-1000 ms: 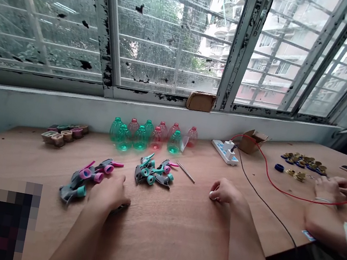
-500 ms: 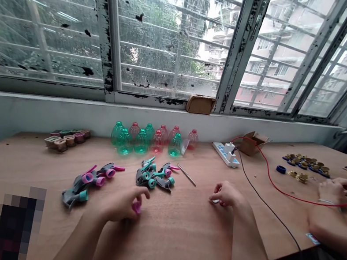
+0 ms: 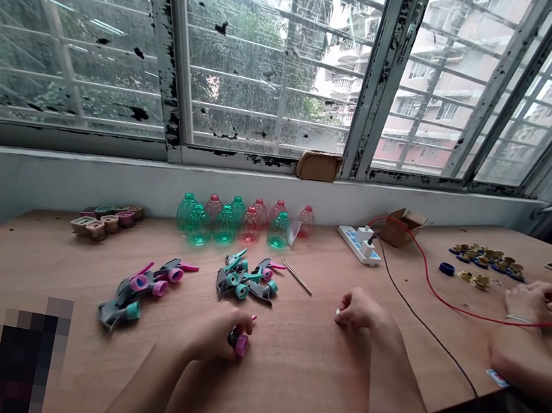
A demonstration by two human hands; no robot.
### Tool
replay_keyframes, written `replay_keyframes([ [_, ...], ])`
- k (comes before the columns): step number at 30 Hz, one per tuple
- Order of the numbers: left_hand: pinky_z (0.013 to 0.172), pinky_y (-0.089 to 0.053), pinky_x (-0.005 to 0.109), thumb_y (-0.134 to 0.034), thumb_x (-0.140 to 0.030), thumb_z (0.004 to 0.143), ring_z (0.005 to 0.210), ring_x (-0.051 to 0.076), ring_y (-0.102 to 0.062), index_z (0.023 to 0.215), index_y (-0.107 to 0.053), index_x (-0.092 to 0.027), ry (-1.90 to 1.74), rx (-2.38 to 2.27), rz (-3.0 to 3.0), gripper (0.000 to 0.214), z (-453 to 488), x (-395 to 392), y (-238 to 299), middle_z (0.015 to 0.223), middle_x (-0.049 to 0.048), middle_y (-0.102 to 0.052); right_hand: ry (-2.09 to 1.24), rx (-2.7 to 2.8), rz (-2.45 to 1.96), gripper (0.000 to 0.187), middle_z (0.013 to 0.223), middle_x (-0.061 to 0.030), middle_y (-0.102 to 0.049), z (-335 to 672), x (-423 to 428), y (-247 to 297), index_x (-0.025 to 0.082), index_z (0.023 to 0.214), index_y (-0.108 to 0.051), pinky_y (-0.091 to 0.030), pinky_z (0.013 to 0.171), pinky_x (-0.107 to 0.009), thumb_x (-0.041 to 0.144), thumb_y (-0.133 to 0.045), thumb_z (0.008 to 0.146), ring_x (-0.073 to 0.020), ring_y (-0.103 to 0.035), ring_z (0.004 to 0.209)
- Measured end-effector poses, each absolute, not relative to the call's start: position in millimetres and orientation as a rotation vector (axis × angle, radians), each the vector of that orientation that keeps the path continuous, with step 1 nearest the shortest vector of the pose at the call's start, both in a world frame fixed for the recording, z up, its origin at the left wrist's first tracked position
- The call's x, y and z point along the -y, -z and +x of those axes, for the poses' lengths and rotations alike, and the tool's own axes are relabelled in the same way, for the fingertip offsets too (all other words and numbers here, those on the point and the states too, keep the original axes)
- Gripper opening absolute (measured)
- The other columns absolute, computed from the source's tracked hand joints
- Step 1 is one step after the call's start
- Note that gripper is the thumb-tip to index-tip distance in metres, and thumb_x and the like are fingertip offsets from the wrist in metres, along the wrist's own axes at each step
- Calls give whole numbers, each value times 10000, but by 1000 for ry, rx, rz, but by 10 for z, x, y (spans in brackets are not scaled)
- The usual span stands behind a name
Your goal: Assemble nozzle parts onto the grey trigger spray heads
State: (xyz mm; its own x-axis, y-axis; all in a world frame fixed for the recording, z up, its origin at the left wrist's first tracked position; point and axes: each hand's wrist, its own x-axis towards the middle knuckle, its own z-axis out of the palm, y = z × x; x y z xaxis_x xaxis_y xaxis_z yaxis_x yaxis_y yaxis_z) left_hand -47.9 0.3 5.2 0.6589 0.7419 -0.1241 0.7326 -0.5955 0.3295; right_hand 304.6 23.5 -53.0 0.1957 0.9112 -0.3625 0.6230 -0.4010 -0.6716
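Observation:
In my left hand point(image 3: 224, 333) is a spray bottle trigger head point(image 3: 239, 344), dark grey with a pink collar; the fingers wrap round it just above the table. My right hand point(image 3: 359, 309) is closed in a pinch on a small white piece point(image 3: 338, 312), mostly hidden by the fingers. Beyond my left hand lies a pile of grey and teal trigger heads point(image 3: 243, 279), one with pink parts. Left of it sits another group of trigger heads point(image 3: 155, 283), mostly grey and pink. A thin metal rod point(image 3: 297, 277) lies between the pile and my right hand.
Green bottles point(image 3: 225, 226) and red bottles point(image 3: 306, 222) stand along the wall. A white power strip point(image 3: 359, 245), a cardboard box point(image 3: 403, 229) and cables are at the back right. Blocks point(image 3: 95, 229) lie far left. At right, a co-worker's hands point(image 3: 531, 303) are near gold-and-blue parts point(image 3: 491, 261).
My left hand has moved right with the trigger head, turning it so the pink collar shows. My right hand has stayed nearly in place, its fingers drawn closer round the white piece.

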Motion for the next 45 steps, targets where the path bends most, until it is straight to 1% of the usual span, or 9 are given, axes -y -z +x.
replay_keyframes([
  [4,693,-407,238,-639,-181,664,816,180,-587,909,-710,-257,-166,-980,2565,266,-364,12,-5,897,2,-686,-1095,1533,-1936,305,428,39,-522,2946,-158,389,167,533,-473,-336,374,-182,166,-778,527,-90,-498,398],
  [8,629,-401,198,-617,-137,706,700,119,-558,936,-693,-190,-468,-796,2432,248,-160,26,160,845,8,-671,-1266,1730,-1262,295,570,29,-589,2508,-73,209,148,658,-558,-399,431,-187,298,-803,589,-78,-524,465],
  [10,600,-390,194,-629,-164,717,652,105,-536,926,-693,-171,-555,-809,2368,219,-91,22,249,792,1,-658,-1405,1790,-1017,334,615,16,-608,2258,-56,175,136,701,-594,-443,474,-206,352,-820,582,-89,-554,510],
  [13,560,-378,193,-624,-225,749,604,93,-514,944,-685,-160,-606,-833,2269,214,-60,7,334,768,0,-649,-1525,1852,-870,347,643,-6,-631,2035,-62,205,118,753,-649,-467,510,-221,373,-820,593,-100,-573,544],
  [20,540,-372,187,-636,-258,740,597,90,-500,959,-667,-158,-658,-868,2146,243,-64,-16,383,773,-1,-642,-1365,1827,-776,288,709,-39,-655,1979,-82,341,122,786,-692,-481,562,-243,376,-772,676,-118,-581,605],
  [27,546,-382,190,-611,-223,736,594,94,-516,952,-656,-162,-735,-884,2133,229,-58,-13,412,754,-13,-641,-783,1959,-820,150,720,-30,-633,1813,-84,508,161,719,-702,-423,534,-211,307,-735,727,-115,-548,621],
  [31,546,-379,204,-633,-218,700,600,112,-537,850,-646,-169,-789,-1003,2236,159,-71,3,389,709,-8,-642,-614,1996,-834,120,724,-34,-620,1798,-52,513,168,748,-722,-410,525,-210,284,-697,764,-109,-530,602],
  [39,569,-377,221,-621,-236,689,637,145,-584,798,-609,-210,-801,-1161,2427,113,-53,63,390,717,-4,-662,-501,2049,-837,111,607,-12,-580,1834,-64,538,157,707,-718,-363,496,-206,243,-682,767,-91,-470,534],
  [45,575,-382,220,-616,-239,694,646,146,-591,804,-612,-213,-789,-1168,2452,113,-45,45,424,722,-5,-664,-532,2055,-857,109,608,-23,-624,1845,-73,570,156,722,-736,-360,482,-202,230,-671,769,-87,-480,510],
])
